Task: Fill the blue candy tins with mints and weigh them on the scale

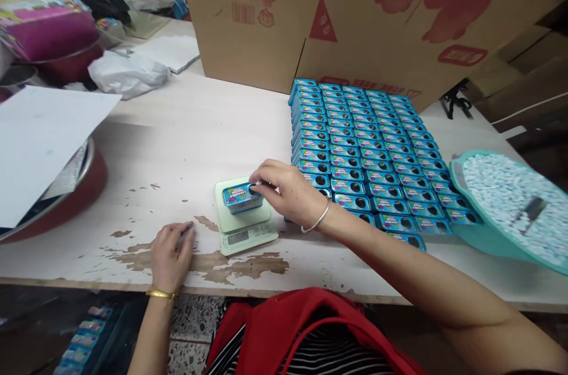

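Note:
A small blue tin [242, 196] with a printed lid lies on a pale green kitchen scale [246, 224], whose small display faces me. My right hand [286, 186], a silver bangle at its wrist, reaches over the tin's right end, thumb and forefinger pinched at its dark round opening. A bit of small white candy shows between those fingertips. On the worn tabletop left of the scale rests my left hand [171, 254], fingers loosely curled and thumb apart, with nothing in it. Right of the scale stand many matching blue tins [366, 153] in close rows.
A teal basin [457, 177] full of pale candies, with a scoop [530, 212] in it, stands at the right. A large cardboard box [266, 49] blocks the back. At the left are a red basin [95, 177], a white sheet [53, 138] and a plastic bag [128, 73].

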